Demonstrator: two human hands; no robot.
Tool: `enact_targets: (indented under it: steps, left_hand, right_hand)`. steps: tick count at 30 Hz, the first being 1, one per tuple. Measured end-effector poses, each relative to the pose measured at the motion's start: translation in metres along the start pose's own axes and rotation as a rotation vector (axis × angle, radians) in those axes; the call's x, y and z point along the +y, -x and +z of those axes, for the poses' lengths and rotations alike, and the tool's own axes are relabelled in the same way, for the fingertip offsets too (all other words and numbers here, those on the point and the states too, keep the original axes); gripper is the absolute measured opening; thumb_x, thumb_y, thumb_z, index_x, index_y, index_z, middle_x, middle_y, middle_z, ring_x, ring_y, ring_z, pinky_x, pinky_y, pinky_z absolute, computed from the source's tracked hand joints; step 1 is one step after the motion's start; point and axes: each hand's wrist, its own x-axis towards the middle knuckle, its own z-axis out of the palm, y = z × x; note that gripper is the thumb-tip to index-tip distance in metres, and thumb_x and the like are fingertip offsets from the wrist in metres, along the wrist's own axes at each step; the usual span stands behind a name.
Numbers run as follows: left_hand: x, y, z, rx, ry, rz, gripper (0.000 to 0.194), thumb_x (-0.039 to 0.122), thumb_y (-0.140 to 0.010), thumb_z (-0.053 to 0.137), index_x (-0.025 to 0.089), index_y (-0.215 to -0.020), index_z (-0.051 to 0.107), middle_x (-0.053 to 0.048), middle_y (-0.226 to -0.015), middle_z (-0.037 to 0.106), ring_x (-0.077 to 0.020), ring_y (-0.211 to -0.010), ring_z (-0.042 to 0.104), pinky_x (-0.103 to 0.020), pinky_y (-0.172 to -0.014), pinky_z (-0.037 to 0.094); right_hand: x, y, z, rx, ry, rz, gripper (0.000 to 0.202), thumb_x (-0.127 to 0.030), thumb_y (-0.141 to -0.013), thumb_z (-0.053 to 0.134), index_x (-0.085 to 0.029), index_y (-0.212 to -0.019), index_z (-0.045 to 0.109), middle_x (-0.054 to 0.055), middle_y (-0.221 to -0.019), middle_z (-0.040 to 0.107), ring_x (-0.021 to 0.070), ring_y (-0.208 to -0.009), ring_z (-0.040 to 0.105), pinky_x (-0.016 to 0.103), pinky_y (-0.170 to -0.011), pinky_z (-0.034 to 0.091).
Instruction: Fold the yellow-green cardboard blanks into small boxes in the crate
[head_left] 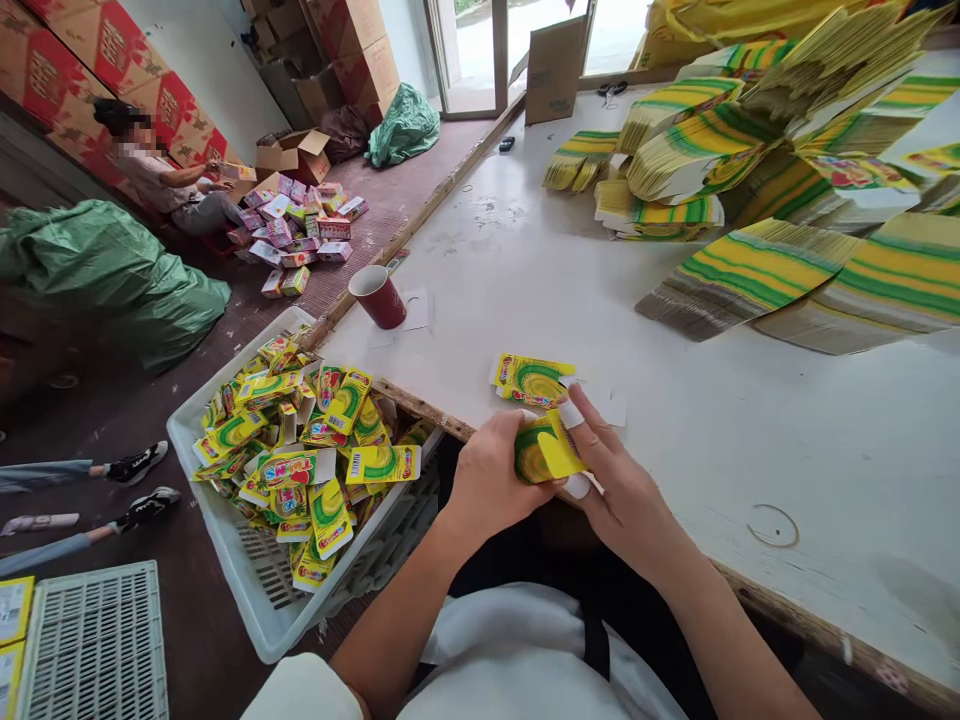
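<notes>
A small yellow and green carton [534,452] is between my two hands at the table's front edge, one of its flaps standing out. My left hand [491,470] is closed around the carton's left side. My right hand [611,465], with white coverings on its fingertips, pinches the carton at its right end. Just beyond my hands, another yellow carton [532,378] lies on the white table [480,290], with a white piece beside it. To the left, a white plastic crate [277,625] holds a heap of yellow cartons [289,470].
A red mug [379,297] stands near the table's left edge. Stacks of flat printed cardboard [757,275] cover the back right. Scissors [611,90] lie at the far edge. Left on the floor, a person [161,175] sits beside piled boxes [300,225]; another person's legs [52,475] show.
</notes>
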Motion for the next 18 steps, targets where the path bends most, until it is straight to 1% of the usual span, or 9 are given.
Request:
enact_targets:
  steps: [1, 2, 5, 7, 9, 10, 14, 16, 18]
  left_hand:
    - [0.000, -0.002, -0.003, 0.012, -0.010, -0.001, 0.045, 0.029, -0.069, 0.074, 0.022, -0.108, 0.053, -0.007, -0.106, 0.067, -0.0284, -0.100, 0.066, -0.044, -0.089, 0.053]
    - [0.000, -0.004, -0.006, 0.018, -0.024, 0.004, 0.046, 0.031, -0.068, 0.075, 0.022, -0.108, 0.055, -0.007, -0.106, 0.068, -0.0288, -0.101, 0.066, -0.044, -0.089, 0.053]
    - [-0.003, -0.010, -0.014, -0.027, -0.040, 0.032, 0.048, 0.035, -0.066, 0.079, 0.021, -0.107, 0.059, -0.008, -0.106, 0.070, -0.0292, -0.099, 0.068, -0.042, -0.088, 0.054]
    - [-0.004, -0.013, -0.018, -0.076, -0.049, 0.058, 0.049, 0.035, -0.064, 0.080, 0.021, -0.106, 0.060, -0.008, -0.107, 0.071, -0.0290, -0.098, 0.069, -0.041, -0.088, 0.055]
    - [-0.003, -0.014, -0.020, -0.112, -0.073, 0.087, 0.050, 0.033, -0.062, 0.081, 0.022, -0.107, 0.060, -0.007, -0.109, 0.071, -0.0294, -0.101, 0.069, -0.041, -0.089, 0.055]
    - [-0.002, -0.014, -0.019, -0.119, -0.084, 0.097, 0.050, 0.032, -0.062, 0.080, 0.023, -0.107, 0.059, -0.007, -0.110, 0.071, -0.0300, -0.103, 0.068, -0.041, -0.089, 0.055]
    - [0.002, -0.011, -0.015, -0.084, -0.049, 0.063, 0.050, 0.025, -0.062, 0.077, 0.022, -0.108, 0.057, -0.009, -0.110, 0.070, -0.0337, -0.106, 0.067, -0.047, -0.093, 0.053]
    - [0.000, -0.007, -0.014, -0.065, 0.040, 0.018, 0.048, 0.023, -0.062, 0.076, 0.022, -0.106, 0.056, -0.008, -0.107, 0.069, -0.0335, -0.103, 0.068, -0.047, -0.092, 0.054]
    - [-0.006, 0.000, -0.016, -0.062, 0.106, -0.004, 0.046, 0.026, -0.066, 0.074, 0.022, -0.107, 0.053, -0.006, -0.105, 0.069, -0.0298, -0.098, 0.069, -0.042, -0.087, 0.056]
  right_hand:
    - [0.000, -0.001, -0.001, -0.033, 0.033, -0.036, 0.065, -0.020, -0.097, 0.053, -0.035, -0.156, 0.030, 0.007, -0.167, 0.021, 0.0273, -0.147, 0.036, 0.044, -0.109, 0.048]
    - [-0.001, -0.003, -0.004, -0.059, 0.059, -0.050, 0.060, -0.020, -0.097, 0.054, -0.035, -0.153, 0.037, 0.009, -0.166, 0.022, 0.0281, -0.145, 0.041, 0.043, -0.105, 0.051]
    - [-0.003, -0.011, -0.016, -0.120, 0.076, -0.050, 0.033, -0.022, -0.097, 0.055, -0.031, -0.126, 0.066, 0.011, -0.160, 0.039, 0.0291, -0.133, 0.056, 0.040, -0.094, 0.058]
    - [-0.005, -0.016, -0.027, -0.190, 0.031, -0.037, 0.024, -0.022, -0.095, 0.057, -0.030, -0.112, 0.072, 0.010, -0.153, 0.050, 0.0285, -0.127, 0.061, 0.039, -0.093, 0.058]
    - [-0.008, -0.019, -0.033, -0.251, -0.035, -0.001, 0.021, -0.021, -0.091, 0.062, -0.029, -0.107, 0.073, 0.009, -0.147, 0.057, 0.0281, -0.124, 0.064, 0.040, -0.096, 0.057]
    - [-0.009, -0.019, -0.034, -0.249, -0.058, 0.027, 0.019, -0.021, -0.089, 0.064, -0.029, -0.104, 0.073, 0.009, -0.144, 0.059, 0.0283, -0.122, 0.065, 0.041, -0.097, 0.056]
    - [-0.009, -0.013, -0.018, -0.088, -0.122, 0.129, 0.011, -0.022, -0.084, 0.068, -0.026, -0.094, 0.070, 0.010, -0.137, 0.062, 0.0319, -0.130, 0.058, 0.047, -0.100, 0.053]
    - [-0.008, -0.010, -0.006, -0.047, -0.217, 0.176, 0.017, -0.024, -0.086, 0.066, -0.028, -0.102, 0.068, 0.009, -0.142, 0.058, 0.0319, -0.137, 0.051, 0.046, -0.105, 0.050]
    - [-0.008, -0.008, 0.002, -0.038, -0.307, 0.218, 0.033, -0.027, -0.089, 0.064, -0.033, -0.121, 0.060, 0.008, -0.146, 0.055, 0.0298, -0.135, 0.053, 0.044, -0.106, 0.050]
